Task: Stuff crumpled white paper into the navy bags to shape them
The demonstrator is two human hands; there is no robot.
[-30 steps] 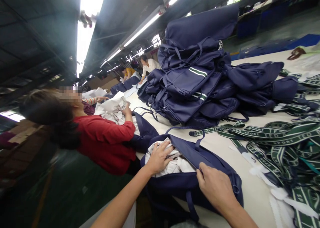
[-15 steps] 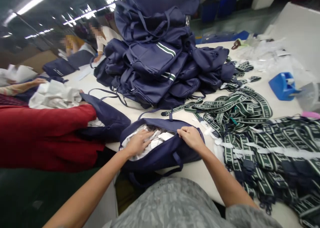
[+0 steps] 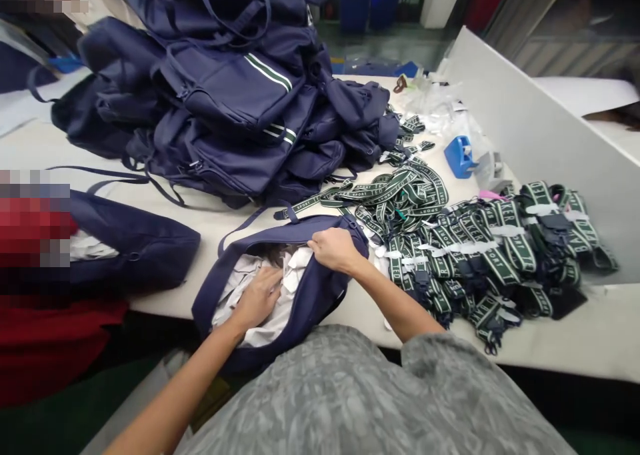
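Observation:
A navy duffel bag [image 3: 315, 302] lies at the table's front edge with its zipped opening spread wide. Crumpled white paper [image 3: 270, 322] fills it. My left hand [image 3: 259, 297] rests on that paper inside the opening, fingers stretched out and pressing down. At the right end of the opening, my right hand [image 3: 334, 250] is closed on the bag's edge by the zipper; whether it holds the zip pull is hidden by the fingers. A thin carry strap [image 3: 235, 232] of the bag loops out on the far side.
A tall heap of navy bags [image 3: 225, 122] stands behind. On the right lie green lettered straps [image 3: 480, 242], a blue tape dispenser [image 3: 460, 156], clear plastic bags [image 3: 435, 102] and a white partition [image 3: 540, 135]. At left, a person's red sleeve [image 3: 30, 222] is beside another navy bag [image 3: 155, 242].
My view has swung to the right. My left hand stays on the paper and my right hand at the bag's edge; the bag's opening looks wider and the bag more slanted.

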